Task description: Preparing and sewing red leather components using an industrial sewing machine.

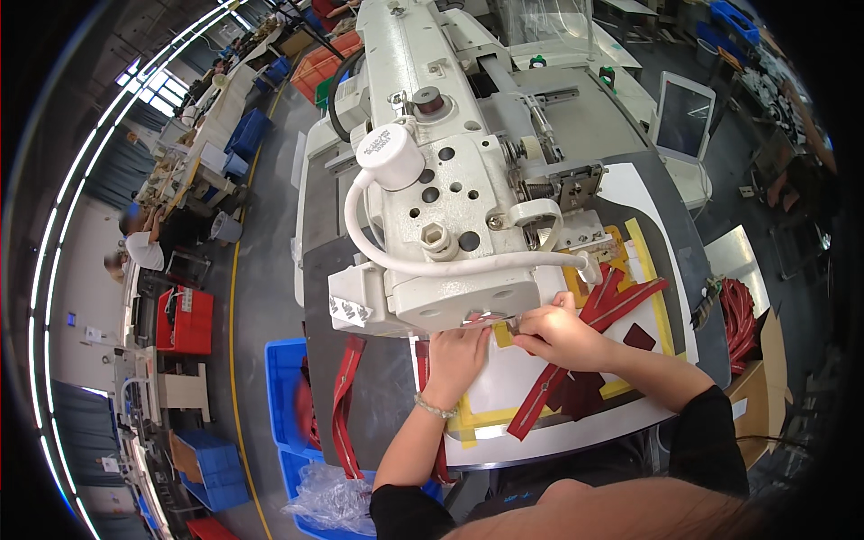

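My left hand [455,358] is under the white sewing machine head [450,216], its fingertips partly hidden at the needle area. To its right, my right hand [565,337] pinches something small and dark, too small to make out, near a yellow piece [504,338]. Red zipper strips [618,308] cross the white work sheet [486,405] edged with yellow tape, beside dark red fabric pieces [641,337]. Another red zipper [346,396] hangs at the left over the grey table [319,382].
Blue bins [286,382] with a clear plastic bag stand left of the table. At right are a cardboard box [756,396], a red zipper bundle [733,319] and a white-framed screen [682,117]. Beyond a yellow floor line, a person [144,243] sits near a red bin [184,319].
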{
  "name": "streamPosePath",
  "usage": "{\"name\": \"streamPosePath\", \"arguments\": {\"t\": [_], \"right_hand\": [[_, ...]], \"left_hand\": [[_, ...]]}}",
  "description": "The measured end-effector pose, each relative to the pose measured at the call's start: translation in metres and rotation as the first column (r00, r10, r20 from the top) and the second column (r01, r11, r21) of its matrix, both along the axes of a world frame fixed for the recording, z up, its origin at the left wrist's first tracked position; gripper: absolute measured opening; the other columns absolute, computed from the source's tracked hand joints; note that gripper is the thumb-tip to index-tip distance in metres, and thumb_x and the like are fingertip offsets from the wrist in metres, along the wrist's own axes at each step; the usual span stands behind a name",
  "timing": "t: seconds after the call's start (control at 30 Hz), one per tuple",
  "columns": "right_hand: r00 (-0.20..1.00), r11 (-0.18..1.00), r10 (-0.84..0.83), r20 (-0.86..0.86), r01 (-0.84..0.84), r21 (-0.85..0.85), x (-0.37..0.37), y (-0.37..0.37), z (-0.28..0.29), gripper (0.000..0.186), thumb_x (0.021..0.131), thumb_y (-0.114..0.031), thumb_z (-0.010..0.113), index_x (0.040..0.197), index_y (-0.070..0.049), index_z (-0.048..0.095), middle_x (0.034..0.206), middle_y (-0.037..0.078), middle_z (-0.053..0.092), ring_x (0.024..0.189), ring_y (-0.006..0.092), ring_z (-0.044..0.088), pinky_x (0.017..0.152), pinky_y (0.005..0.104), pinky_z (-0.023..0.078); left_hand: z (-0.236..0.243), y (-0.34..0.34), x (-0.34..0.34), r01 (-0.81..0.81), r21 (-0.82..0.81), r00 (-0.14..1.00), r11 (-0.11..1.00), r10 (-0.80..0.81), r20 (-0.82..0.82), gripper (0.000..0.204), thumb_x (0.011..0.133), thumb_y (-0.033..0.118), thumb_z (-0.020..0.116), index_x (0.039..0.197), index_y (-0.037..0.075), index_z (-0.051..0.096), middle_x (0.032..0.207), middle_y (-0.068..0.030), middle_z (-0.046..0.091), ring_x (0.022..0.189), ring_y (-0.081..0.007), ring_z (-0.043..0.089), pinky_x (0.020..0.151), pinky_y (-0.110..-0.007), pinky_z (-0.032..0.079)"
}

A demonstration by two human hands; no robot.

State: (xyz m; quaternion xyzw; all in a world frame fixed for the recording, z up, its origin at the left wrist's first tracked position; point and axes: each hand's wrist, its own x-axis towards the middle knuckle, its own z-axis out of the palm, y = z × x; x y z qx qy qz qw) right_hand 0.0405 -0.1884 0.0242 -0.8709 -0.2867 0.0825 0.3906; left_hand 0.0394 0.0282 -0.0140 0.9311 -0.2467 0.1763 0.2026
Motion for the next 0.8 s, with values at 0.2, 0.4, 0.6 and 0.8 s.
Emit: {"name": "streamPosePath", "arguments": {"t": [0.2, 0.4, 0.6, 0.8], "right_hand": [[0.960, 0.938, 0.281, -0.009, -0.276, -0.209, -0.015, -0.013, 0.021, 0.025, 0.089, -0.028, 0.059, 0.072, -0.009, 0.064, 0.074, 0.004, 0.062, 0.070, 0.0214, 0.059, 0.083, 0.0387, 0.031], [0.942, 0.899, 0.250, 0.222, -0.141, -0.414, -0.021, -0.033, 0.036, 0.006, 0.076, -0.015, 0.062, 0.076, -0.011, 0.066, 0.072, 0.003, 0.063, 0.058, 0.0208, 0.060, 0.082, 0.0355, 0.037], [0.842, 0.878, 0.032, 0.539, 0.234, -0.418, -0.023, -0.037, 0.073, 0.007, 0.072, -0.006, 0.057, 0.078, -0.009, 0.058, 0.074, 0.003, 0.053, 0.070, 0.0181, 0.056, 0.077, 0.0304, 0.038], [0.788, 0.968, 0.159, 0.594, -0.008, -0.249, -0.034, -0.027, 0.078, 0.017, 0.074, -0.009, 0.058, 0.090, -0.011, 0.063, 0.077, 0.000, 0.051, 0.070, 0.0141, 0.054, 0.075, 0.0296, 0.040]], "left_hand": [[0.008, -0.002, -0.002, 0.074, -0.009, 0.995, 0.997, -0.073, 0.075, 0.006, 0.081, 0.016, 0.067, 0.083, 0.011, 0.065, 0.070, -0.0030, 0.064, 0.066, -0.0201, 0.060, 0.069, -0.035, 0.043], [0.010, -0.009, -0.010, 0.151, 0.096, 0.987, 0.984, -0.156, 0.041, 0.010, 0.079, 0.013, 0.067, 0.087, 0.010, 0.063, 0.071, -0.0021, 0.058, 0.061, -0.0196, 0.057, 0.063, -0.033, 0.043], [0.010, -0.011, -0.011, 0.206, -0.026, 0.979, 0.978, -0.206, 0.005, 0.010, 0.080, 0.011, 0.066, 0.088, 0.009, 0.063, 0.070, -0.0043, 0.057, 0.058, -0.0221, 0.054, 0.057, -0.033, 0.043], [0.020, -0.010, -0.014, 0.182, -0.090, 0.983, 0.979, -0.181, 0.021, 0.007, 0.083, 0.012, 0.064, 0.089, 0.009, 0.060, 0.068, -0.0037, 0.058, 0.057, -0.0220, 0.056, 0.055, -0.033, 0.043]]}}
